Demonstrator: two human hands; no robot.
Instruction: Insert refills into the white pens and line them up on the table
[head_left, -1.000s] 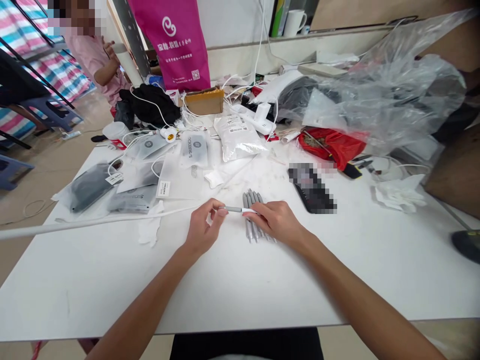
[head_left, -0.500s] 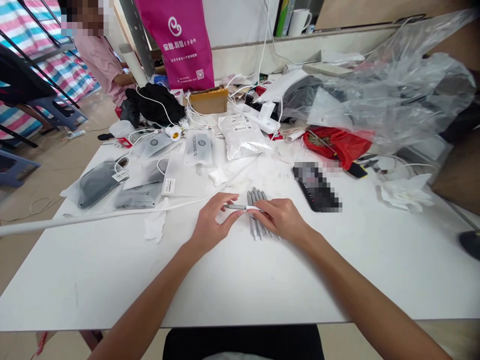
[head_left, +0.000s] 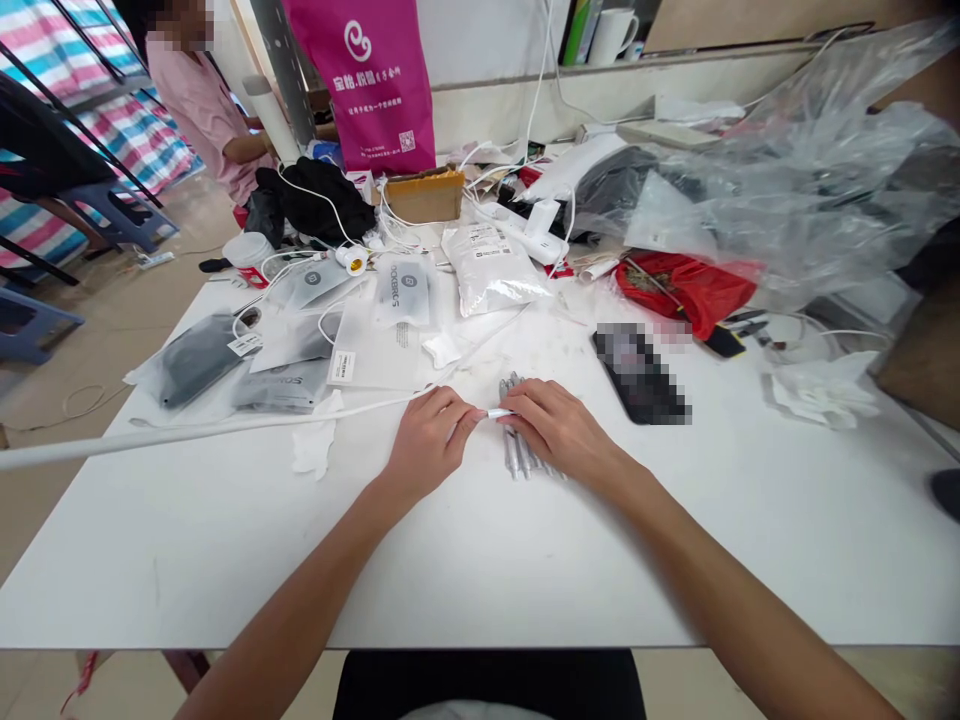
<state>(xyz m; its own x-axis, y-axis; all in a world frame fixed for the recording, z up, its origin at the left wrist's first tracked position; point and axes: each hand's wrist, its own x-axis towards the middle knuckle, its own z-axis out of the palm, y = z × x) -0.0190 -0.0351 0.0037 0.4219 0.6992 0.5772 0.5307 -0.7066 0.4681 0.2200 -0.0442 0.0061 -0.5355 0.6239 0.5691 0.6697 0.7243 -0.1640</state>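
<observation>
Both my hands grip one slim grey-and-white pen [head_left: 498, 412], held level just above the table. Only a short white stretch of it shows between my fingertips. My left hand [head_left: 435, 440] wraps its left end, thumb and fingers closed and hiding that part. My right hand [head_left: 559, 428] pinches the right end. Under and beside my right fingers lies a row of several silver-grey pens [head_left: 516, 460] on the white table [head_left: 450, 570], partly covered by that hand.
A black phone [head_left: 637, 375] lies right of my hands. Plastic-wrapped packets [head_left: 281, 385] and a white cable [head_left: 187, 432] are at left. Behind sit a white packet [head_left: 491, 270], a red bag [head_left: 686, 290] and crumpled clear plastic [head_left: 810, 200]. A person in pink [head_left: 199, 115] sits at far left.
My left fingers have closed around the pen's left end, covering the grey part that showed before. My right hand keeps its pinch. The view has shifted slightly.
</observation>
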